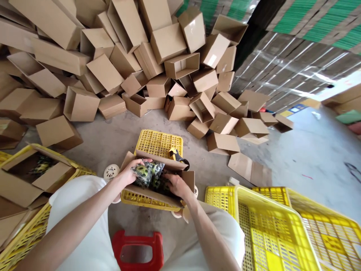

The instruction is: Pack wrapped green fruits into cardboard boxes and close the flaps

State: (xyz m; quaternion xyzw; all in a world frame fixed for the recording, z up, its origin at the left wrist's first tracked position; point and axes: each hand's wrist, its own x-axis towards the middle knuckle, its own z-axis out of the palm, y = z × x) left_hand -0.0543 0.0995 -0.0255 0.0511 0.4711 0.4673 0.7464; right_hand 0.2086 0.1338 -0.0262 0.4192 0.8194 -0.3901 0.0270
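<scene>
An open cardboard box (189, 180) sits in front of me on an upturned yellow crate (158, 140). Inside it are clear plastic bags holding green and black items whose kind I cannot make out. My left hand (130, 173) is closed on one such plastic bag (143, 176) at the box's left end. At the right end, my right hand (178, 185) reaches into the box with fingers bent around something hidden among the dark contents. A yellow and black tape dispenser (177, 156) rests on the crate against the box's far flap.
A large heap of cardboard boxes (107, 71) covers the floor ahead. Yellow crates (267, 218) stand at my right. Another yellow crate (25, 241) at my left bears an open, filled box (19, 188). A red stool (138, 241) is between my legs.
</scene>
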